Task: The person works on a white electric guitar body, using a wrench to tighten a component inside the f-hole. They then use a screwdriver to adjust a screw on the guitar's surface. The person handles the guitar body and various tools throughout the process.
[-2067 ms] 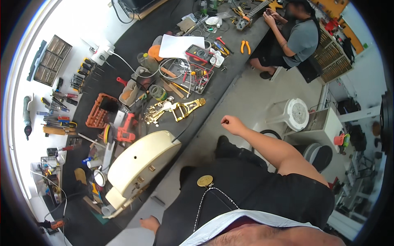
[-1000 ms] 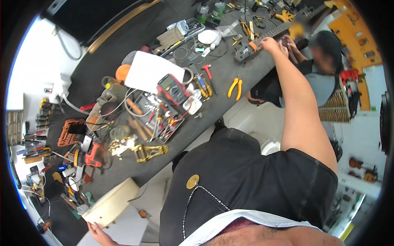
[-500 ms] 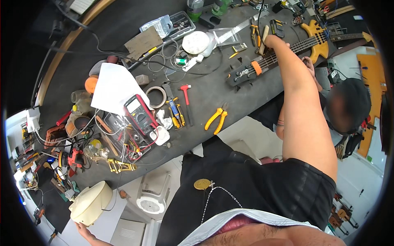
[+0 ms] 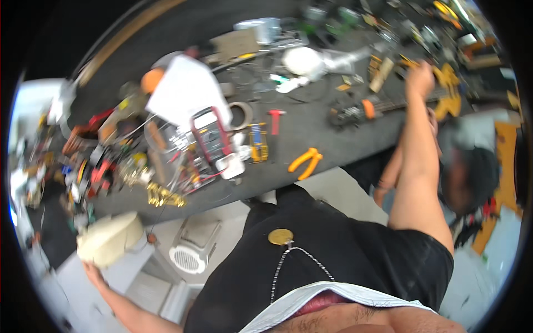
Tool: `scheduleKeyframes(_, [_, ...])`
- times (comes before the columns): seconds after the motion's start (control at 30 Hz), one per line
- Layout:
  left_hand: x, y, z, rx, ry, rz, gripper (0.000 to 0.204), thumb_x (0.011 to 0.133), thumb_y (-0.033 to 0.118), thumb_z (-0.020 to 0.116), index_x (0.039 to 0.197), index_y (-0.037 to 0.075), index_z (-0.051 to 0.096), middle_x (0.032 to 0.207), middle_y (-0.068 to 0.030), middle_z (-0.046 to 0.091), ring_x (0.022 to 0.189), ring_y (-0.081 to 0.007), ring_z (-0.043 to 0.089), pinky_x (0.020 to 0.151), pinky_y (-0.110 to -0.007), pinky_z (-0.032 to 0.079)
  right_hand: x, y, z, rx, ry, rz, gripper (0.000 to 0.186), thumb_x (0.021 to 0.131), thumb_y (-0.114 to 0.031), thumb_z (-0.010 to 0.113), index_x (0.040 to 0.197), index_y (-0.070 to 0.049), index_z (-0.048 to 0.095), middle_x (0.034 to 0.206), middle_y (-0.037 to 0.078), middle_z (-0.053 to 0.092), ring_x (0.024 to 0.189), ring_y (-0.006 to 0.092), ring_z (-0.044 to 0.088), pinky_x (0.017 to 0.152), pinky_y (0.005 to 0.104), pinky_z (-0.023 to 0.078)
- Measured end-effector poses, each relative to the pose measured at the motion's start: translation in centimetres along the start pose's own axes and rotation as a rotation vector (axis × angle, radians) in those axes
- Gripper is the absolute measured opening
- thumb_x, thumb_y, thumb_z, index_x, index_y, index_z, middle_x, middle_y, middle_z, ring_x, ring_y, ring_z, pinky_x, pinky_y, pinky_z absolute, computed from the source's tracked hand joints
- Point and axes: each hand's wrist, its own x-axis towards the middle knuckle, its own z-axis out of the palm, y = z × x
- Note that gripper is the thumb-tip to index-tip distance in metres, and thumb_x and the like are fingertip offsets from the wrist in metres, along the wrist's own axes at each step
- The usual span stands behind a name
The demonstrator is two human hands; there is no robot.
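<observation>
My left hand [image 4: 95,274] is at the lower left, its fingers closed on the lower rim of a cream, bowl-shaped lamp head [image 4: 114,237]. My right arm stretches far to the right over the bench. At its end, my right hand [image 4: 420,81] is over the neck of a bass guitar [image 4: 447,105] with a yellow wooden body and dark headstock. Motion blur hides what those fingers do. An orange band [image 4: 368,109] wraps the neck by the headstock. A short wooden stick [image 4: 381,75] lies to the left of my right hand.
A co-worker in a dark cap [image 4: 474,172] sits at right by the guitar. On the dark bench lie yellow-handled pliers [image 4: 305,162], a red hammer [image 4: 275,121], a multimeter [image 4: 212,136], a tape roll [image 4: 241,115] and white paper [image 4: 186,94]. A white stool [image 4: 190,258] stands below.
My right hand has moved right along the guitar neck, away from the wooden stick. The whole view has shifted and blurred. My left hand stays at the cream lamp head.
</observation>
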Motion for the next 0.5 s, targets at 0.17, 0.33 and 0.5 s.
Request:
scheduleKeyframes(0.17, [-0.8, -1.4, -2.6, 0.352, 0.125, 0.186, 0.057, 0.098, 0.021, 0.058, 0.148, -0.005, 0.056, 0.144, -0.0257, 0.064, 0.136, -0.0364, 0.06, 0.115, -0.042, 0.045, -1.3, 0.8, -6.8, 0.601, 0.308, -0.138, 0.039, 0.096, -0.013, 0.073, 0.129, 0.001, 0.058, 0.114, 0.02, 0.074, 0.105, 0.0334, 0.07, 0.097, 0.0434, 0.056])
scheduleKeyframes(0.33, [-1.2, 0.5, -3.8, 0.445, 0.269, 0.425, 0.054, 0.093, 0.033, 0.076, 0.136, 0.001, 0.067, 0.127, -0.0292, 0.067, 0.12, -0.0458, 0.063, 0.106, -0.049, 0.05, -8.3, -8.9, -15.5, 1.905, -0.159, 0.333, 0.029, 0.104, -0.009, 0.064, 0.128, 0.003, 0.054, 0.121, 0.021, 0.073, 0.113, 0.0337, 0.072, 0.102, 0.0452, 0.059])
scheduleKeyframes(0.5, [-3.3, 3.7, -4.4, 0.412, 0.241, 0.501, 0.053, 0.09, 0.042, 0.081, 0.127, 0.005, 0.068, 0.114, -0.0237, 0.066, 0.109, -0.0426, 0.066, 0.095, -0.049, 0.054, -26.1, -27.4, -25.0, 2.233, -1.189, 0.555, 0.023, 0.105, -0.017, 0.059, 0.122, -0.002, 0.063, 0.121, 0.012, 0.067, 0.111, 0.0254, 0.066, 0.099, 0.0392, 0.056])
